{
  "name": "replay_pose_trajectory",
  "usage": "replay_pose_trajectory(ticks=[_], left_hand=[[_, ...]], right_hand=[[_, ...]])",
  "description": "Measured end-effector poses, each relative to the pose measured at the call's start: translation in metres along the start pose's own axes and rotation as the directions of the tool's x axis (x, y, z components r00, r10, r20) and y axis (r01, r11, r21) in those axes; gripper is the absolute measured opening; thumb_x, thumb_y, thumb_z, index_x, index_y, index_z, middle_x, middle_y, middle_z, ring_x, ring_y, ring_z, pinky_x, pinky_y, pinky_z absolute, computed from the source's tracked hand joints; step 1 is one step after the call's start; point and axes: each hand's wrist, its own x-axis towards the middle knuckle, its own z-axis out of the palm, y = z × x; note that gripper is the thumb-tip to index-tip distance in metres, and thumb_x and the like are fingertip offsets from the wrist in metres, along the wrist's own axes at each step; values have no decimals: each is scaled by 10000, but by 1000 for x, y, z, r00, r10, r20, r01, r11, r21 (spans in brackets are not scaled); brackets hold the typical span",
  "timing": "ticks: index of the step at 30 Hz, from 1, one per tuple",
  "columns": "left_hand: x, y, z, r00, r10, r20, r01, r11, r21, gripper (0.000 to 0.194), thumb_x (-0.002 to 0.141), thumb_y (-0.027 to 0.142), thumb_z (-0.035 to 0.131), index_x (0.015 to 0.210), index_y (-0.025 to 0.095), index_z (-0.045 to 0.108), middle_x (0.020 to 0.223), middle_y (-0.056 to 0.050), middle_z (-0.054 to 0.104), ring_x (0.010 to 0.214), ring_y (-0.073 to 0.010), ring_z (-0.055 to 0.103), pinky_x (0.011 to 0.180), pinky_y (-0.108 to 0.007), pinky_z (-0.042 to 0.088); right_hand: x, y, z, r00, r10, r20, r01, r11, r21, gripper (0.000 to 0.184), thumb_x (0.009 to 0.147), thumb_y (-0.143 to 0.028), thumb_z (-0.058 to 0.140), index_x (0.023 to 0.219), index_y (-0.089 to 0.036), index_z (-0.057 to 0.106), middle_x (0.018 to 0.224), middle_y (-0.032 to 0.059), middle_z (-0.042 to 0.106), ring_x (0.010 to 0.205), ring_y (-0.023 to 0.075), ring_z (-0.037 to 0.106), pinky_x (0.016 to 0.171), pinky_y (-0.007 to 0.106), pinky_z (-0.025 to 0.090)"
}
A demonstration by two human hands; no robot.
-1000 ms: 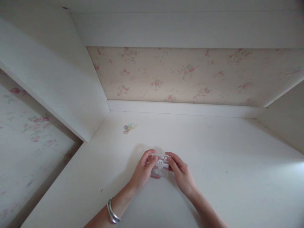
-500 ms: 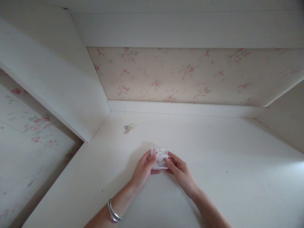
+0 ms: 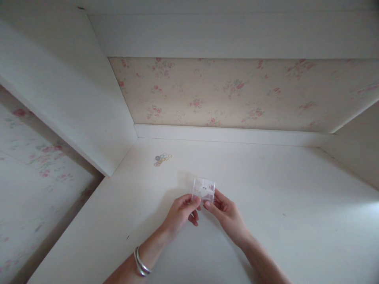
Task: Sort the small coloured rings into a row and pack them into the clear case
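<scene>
A small clear plastic box [image 3: 204, 187] with a white piece in its middle is held up over the white tabletop, slightly tilted. My left hand [image 3: 182, 211] grips its lower left corner, thumb on the front face. On the lower right side, my right hand [image 3: 223, 209] pinches it between thumb and fingers. Beyond the hands, to the left, a small heap of thin coloured rings [image 3: 162, 159] lies on the surface; they look like little rubber bands. What the box contains, if anything, cannot be made out.
The white tabletop [image 3: 266, 189] ends at a low white ledge [image 3: 231, 133] below floral wallpaper [image 3: 195, 90]. A white upright panel [image 3: 89, 98] stands at the left. Silver bangles [image 3: 140, 262] circle my left wrist.
The clear box has risen a little and shifted right, tilting slightly. My fingers have slid toward its lower corners, showing more of its face. The ring heap has stayed put.
</scene>
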Motion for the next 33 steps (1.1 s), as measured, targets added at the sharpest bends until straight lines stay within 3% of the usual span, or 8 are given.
replay_pose_trajectory(ticks=[7,12,18,23,28,33], left_hand=[[-2,6,1,1000,8,-12,-8,1000,3,423,758,480,627,1021,152,584,809,-41,565,687,-140,550,492,-230,514],[-2,7,1,998,28,-65,-26,999,25,431,818,542,513,897,130,612,761,-43,566,655,-138,548,502,-239,511],[-6,2,4,998,62,6,-62,993,99,404,795,514,570,886,124,628,738,-38,581,673,-142,559,519,-215,481],[-9,3,4,997,65,41,-69,993,93,356,801,477,583,839,123,603,715,-23,554,664,-136,550,514,-213,477],[-8,4,5,998,59,37,-62,995,74,360,813,488,560,835,129,579,721,-23,561,650,-139,561,481,-210,476],[-1,4,3,995,70,-76,-63,994,90,439,835,555,475,796,128,571,633,-7,527,530,-122,532,373,-192,426]], right_hand=[[-3,5,-2,999,46,-11,-45,997,60,471,782,-358,681,1200,-212,524,1043,83,644,913,205,601,849,366,458],[-6,2,1,997,79,-13,-79,997,13,345,841,-440,587,1084,-193,587,981,70,645,887,191,584,815,327,444],[-6,6,-1,984,103,-145,-116,990,-84,384,873,-522,481,953,-172,617,786,24,588,742,159,539,678,271,427],[-5,11,-4,987,30,-157,-67,970,-234,375,875,-511,484,815,-163,611,686,-4,515,648,115,457,583,225,367],[-6,10,-3,984,95,-153,-113,987,-117,384,859,-533,501,901,-169,616,734,11,549,666,125,499,587,235,420],[-7,5,5,983,181,-3,-181,983,-4,466,843,-520,539,1198,-219,506,929,54,610,731,155,577,611,277,493]])
